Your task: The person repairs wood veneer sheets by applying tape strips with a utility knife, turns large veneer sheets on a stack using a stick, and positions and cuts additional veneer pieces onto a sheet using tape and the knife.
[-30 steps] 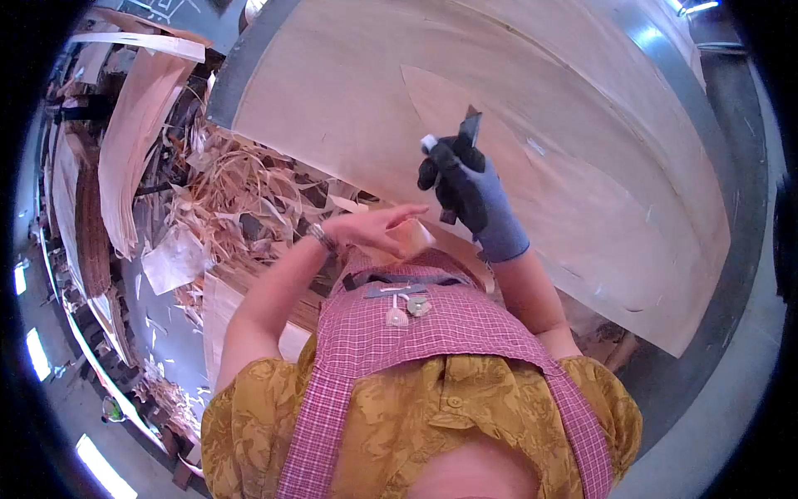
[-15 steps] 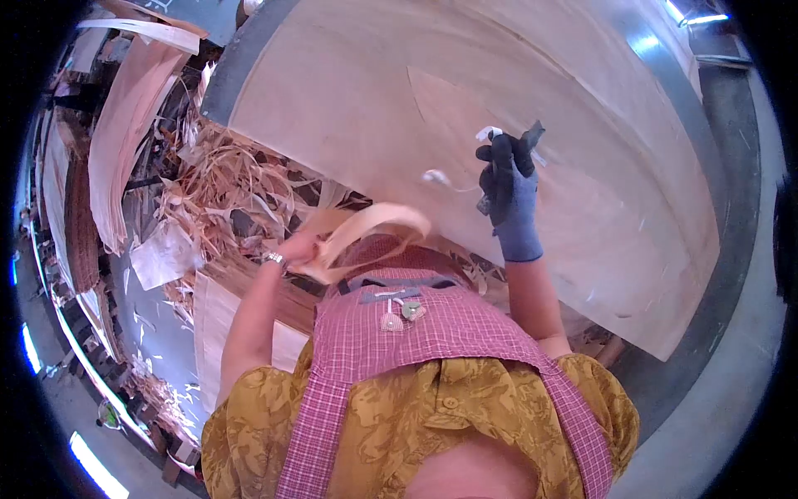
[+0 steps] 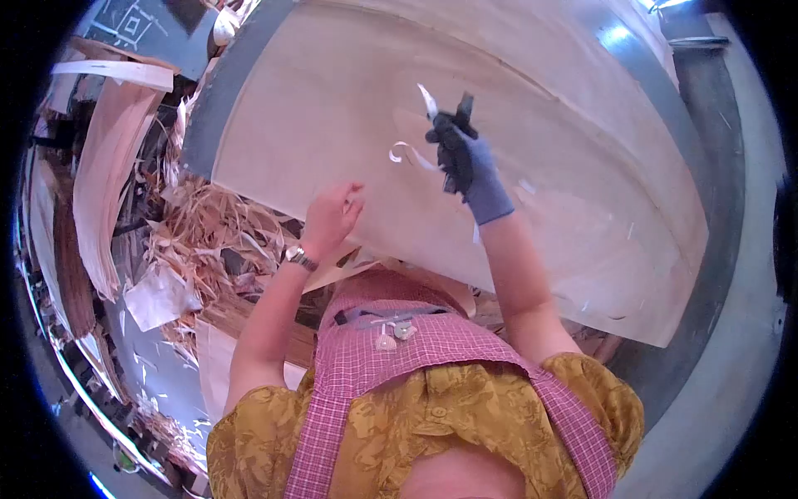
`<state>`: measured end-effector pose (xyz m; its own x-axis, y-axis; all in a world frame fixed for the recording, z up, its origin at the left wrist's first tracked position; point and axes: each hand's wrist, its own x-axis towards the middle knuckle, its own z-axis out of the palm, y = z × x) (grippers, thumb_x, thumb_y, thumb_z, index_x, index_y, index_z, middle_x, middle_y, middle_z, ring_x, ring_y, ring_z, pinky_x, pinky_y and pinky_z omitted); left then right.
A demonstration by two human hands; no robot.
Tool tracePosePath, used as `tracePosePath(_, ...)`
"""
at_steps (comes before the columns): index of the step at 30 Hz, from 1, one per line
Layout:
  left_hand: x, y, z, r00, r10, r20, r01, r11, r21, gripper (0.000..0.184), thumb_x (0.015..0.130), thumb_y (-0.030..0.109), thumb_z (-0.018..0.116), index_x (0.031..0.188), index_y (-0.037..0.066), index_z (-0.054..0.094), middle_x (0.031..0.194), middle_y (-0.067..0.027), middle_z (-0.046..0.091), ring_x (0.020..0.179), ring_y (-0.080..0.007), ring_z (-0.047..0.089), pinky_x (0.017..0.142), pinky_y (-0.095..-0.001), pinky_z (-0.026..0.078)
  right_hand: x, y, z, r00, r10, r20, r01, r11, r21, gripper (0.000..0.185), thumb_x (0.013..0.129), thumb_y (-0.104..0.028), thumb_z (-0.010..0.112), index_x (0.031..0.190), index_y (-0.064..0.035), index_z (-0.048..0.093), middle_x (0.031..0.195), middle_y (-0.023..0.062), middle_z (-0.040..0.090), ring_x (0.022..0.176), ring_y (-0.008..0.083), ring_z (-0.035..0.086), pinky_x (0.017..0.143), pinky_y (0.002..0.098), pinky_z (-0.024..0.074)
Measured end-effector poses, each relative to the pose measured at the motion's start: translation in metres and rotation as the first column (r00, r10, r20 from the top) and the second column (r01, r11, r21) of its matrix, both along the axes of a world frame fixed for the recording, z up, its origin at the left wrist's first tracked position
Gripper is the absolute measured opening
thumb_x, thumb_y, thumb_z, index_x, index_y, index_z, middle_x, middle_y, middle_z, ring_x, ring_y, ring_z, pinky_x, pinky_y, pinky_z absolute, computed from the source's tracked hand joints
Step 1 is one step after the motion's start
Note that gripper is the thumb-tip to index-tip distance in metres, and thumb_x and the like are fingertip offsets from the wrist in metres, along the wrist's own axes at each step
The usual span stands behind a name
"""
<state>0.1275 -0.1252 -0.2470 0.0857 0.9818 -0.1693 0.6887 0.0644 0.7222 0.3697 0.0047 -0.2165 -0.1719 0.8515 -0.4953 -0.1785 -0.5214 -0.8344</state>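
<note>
My bare left hand (image 3: 332,218), with a watch at its wrist, is over the near left edge of a large wood veneer sheet (image 3: 332,108). Its fingers are loosely curled and apart, with nothing seen in them. Over the middle of the sheet, my gloved right hand (image 3: 462,160) is closed round a dark knife-like tool (image 3: 465,108), whose broad end points away from me. A thin white strip (image 3: 427,100) sticks up at the same hand's fingers. A curled pale strip (image 3: 403,151) is just left of the glove.
A heap of veneer scraps (image 3: 220,224) lies left of the sheet. Stacked veneer strips (image 3: 108,183) stand farther left. The grey table edge (image 3: 723,208) curves round the right side. My checked apron (image 3: 416,341) is at the near side.
My left hand has let go of the veneer strip it held and moved up over the sheet. My right hand went right, then came back left with the tool.
</note>
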Motion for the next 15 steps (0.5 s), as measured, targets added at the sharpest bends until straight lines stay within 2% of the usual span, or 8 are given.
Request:
tracePosePath(3,0.008,0.052,-0.003,0.988,0.052,-0.147,-0.023,0.981,0.19,0.033,0.083,0.009,0.06,0.116,0.006,0.061,0.114,-0.0117,0.065,0.102,-0.0291,0.061,0.086,-0.0384,0.049,-0.001,-0.011,-0.035,0.999,-0.029,-0.022,0.024,0.981,-0.192,0.028,0.092,-0.03,0.064,0.111,-0.0083,0.064,0.08,0.003,0.066,0.049,0.0066,0.048,0.042,0.0231,0.0362)
tracePosePath(5,0.013,0.088,-0.013,0.96,-0.068,-0.271,0.153,0.94,0.306,0.039,0.083,0.007,0.058,0.123,0.008,0.058,0.126,-0.0089,0.059,0.111,-0.0271,0.057,0.094,-0.0391,0.045,-0.002,-0.016,-0.044,1.0,-0.013,0.012,0.016,0.963,-0.27,0.028,0.092,-0.03,0.063,0.11,-0.0087,0.064,0.082,0.0025,0.066,0.052,0.0068,0.05,0.043,0.023,0.0382)
tracePosePath(6,0.017,0.103,-0.018,0.934,-0.121,-0.336,0.244,0.903,0.354,0.042,0.083,0.006,0.056,0.126,0.009,0.057,0.131,-0.0075,0.057,0.115,-0.0261,0.054,0.097,-0.0394,0.043,-0.001,-0.018,-0.051,0.999,-0.026,-0.021,0.02,0.968,-0.25,0.027,0.092,-0.031,0.063,0.11,-0.01,0.063,0.084,0.002,0.066,0.054,0.0068,0.051,0.044,0.0222,0.0383)
tracePosePath(9,0.033,0.137,-0.026,0.845,-0.366,-0.389,0.488,0.826,0.283,0.062,0.079,0.0,0.054,0.139,0.015,0.046,0.145,-0.0022,0.046,0.124,-0.025,0.048,0.104,-0.0414,0.036,-0.003,-0.017,-0.062,0.995,-0.089,-0.042,0.074,0.958,-0.277,0.029,0.093,-0.033,0.063,0.108,-0.0089,0.062,0.084,0.0024,0.066,0.053,0.0066,0.05,0.043,0.0213,0.0361)
tracePosePath(12,0.041,0.157,-0.05,0.689,-0.445,-0.572,0.641,0.743,0.194,0.063,0.082,0.004,0.054,0.143,0.017,0.042,0.15,0.0015,0.04,0.13,-0.0236,0.044,0.106,-0.0468,0.033,-0.005,-0.017,-0.062,0.995,-0.089,-0.04,0.073,0.95,-0.304,0.031,0.093,-0.036,0.062,0.106,-0.0077,0.063,0.084,0.0028,0.068,0.051,0.0067,0.049,0.043,0.0203,0.035)
tracePosePath(15,0.036,0.165,-0.069,0.669,-0.437,-0.601,0.666,0.711,0.224,0.062,0.084,0.007,0.053,0.144,0.018,0.041,0.151,0.0008,0.038,0.133,-0.0248,0.042,0.108,-0.0519,0.029,0.005,-0.021,-0.052,0.994,-0.027,-0.103,-0.014,0.926,-0.376,0.031,0.093,-0.037,0.062,0.102,-0.0071,0.064,0.082,0.0032,0.069,0.05,0.0069,0.05,0.043,0.0199,0.0364)
